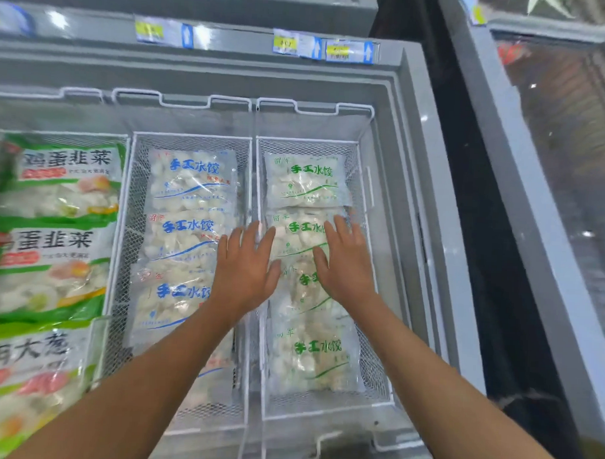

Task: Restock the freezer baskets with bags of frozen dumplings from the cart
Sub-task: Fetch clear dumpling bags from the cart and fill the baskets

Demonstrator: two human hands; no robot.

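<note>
Dumpling bags with green print (308,181) lay in a row in the right wire basket (374,400); blue-print bags (192,177) filled the middle basket (131,223). My left hand (246,268) and right hand (344,261) lay flat, fingers straight, on the second green-print bag (297,236), gripping nothing.

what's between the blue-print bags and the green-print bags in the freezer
In the head view, the white wire walls of the two baskets, side by side; the left hand lies across them.
</note>
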